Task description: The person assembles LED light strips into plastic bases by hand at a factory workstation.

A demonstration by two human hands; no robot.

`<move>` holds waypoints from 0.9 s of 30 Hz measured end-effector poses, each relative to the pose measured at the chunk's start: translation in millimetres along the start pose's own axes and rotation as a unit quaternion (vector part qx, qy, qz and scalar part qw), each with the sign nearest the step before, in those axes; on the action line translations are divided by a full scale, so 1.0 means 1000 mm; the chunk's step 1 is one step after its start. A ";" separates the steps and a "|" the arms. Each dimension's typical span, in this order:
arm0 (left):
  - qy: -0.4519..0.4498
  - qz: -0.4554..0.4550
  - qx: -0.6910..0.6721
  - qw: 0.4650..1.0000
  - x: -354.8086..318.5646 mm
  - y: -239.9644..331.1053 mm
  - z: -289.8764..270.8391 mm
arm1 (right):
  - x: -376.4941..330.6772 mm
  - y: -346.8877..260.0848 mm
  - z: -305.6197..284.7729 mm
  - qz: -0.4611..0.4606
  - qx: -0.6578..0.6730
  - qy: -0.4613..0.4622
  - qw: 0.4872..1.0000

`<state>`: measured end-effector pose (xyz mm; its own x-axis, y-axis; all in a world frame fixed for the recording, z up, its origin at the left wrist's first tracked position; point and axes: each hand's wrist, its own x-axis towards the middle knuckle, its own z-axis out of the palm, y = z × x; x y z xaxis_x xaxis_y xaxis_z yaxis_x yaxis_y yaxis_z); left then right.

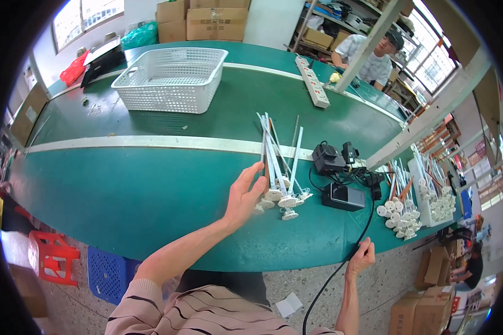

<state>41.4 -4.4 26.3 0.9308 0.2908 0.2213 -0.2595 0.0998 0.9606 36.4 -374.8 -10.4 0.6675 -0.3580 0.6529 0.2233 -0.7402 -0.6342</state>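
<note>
The left hand [245,195] is open and touches the white rods [276,167] on the green counter [123,190]. The right hand [362,258] is closed around a black cable [332,276].

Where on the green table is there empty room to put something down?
The widest bare patch of the table lies left of the left hand, below the white stripe. More lies between the stripe and the white basket. It is crowded by the white rods, black boxes and cable near the right hand.
</note>
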 end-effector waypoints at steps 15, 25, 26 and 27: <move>-0.026 -0.038 -0.004 0.999 0.003 -0.007 0.002 | 0.041 -0.198 0.043 -0.050 0.117 -0.483 0.866; -0.048 -0.048 -0.087 0.994 0.001 -0.004 0.004 | 0.069 -0.227 0.131 -0.040 -0.100 -0.615 0.781; -0.050 -0.051 -0.092 0.993 0.000 -0.002 0.003 | 0.068 -0.225 0.135 -0.049 -0.095 -0.621 0.777; -0.048 -0.051 -0.095 0.993 -0.001 -0.002 0.003 | 0.067 -0.223 0.141 -0.054 -0.107 -0.614 0.780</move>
<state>41.9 -7.9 24.5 0.9728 0.1779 0.1485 -0.1980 0.3049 0.9316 131.8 -153.9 116.3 0.8596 0.4315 -0.2738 0.2898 -0.8529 -0.4342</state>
